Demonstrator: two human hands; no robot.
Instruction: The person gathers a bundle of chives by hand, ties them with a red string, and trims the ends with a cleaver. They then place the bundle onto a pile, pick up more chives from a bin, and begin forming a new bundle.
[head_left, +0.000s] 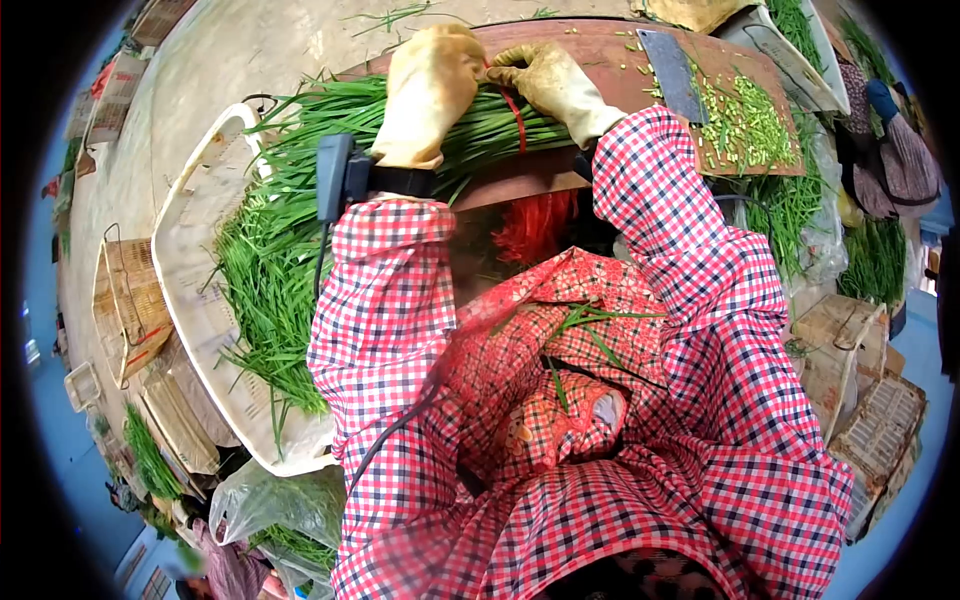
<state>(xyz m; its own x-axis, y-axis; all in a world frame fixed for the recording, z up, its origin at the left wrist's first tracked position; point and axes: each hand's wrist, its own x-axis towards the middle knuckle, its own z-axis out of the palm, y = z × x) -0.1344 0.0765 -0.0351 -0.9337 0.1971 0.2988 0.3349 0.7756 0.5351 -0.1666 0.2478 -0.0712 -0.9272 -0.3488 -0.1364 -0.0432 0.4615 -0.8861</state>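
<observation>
A bundle of long green garlic chives (500, 125) lies across a reddish-brown wooden board. Around it runs a thin red tie (517, 118), whose upper end reaches up between my gloved hands. My left hand (432, 88), in a cream glove, is closed over the top of the bundle, its fingertips at the red tie. From the other side my right hand (552, 85), gloved too, pinches the tie close to the left fingertips. Both gloves are stained yellowish. The left fingers are partly hidden by the back of that hand.
A wide cleaver blade (672, 75) rests on the board (610, 60) beside chopped stem ends (745, 120). On the left stands a white basket (185, 240) with loose chives. Red ties (535, 228) hang under the board. Another person (890, 150) sits at far right.
</observation>
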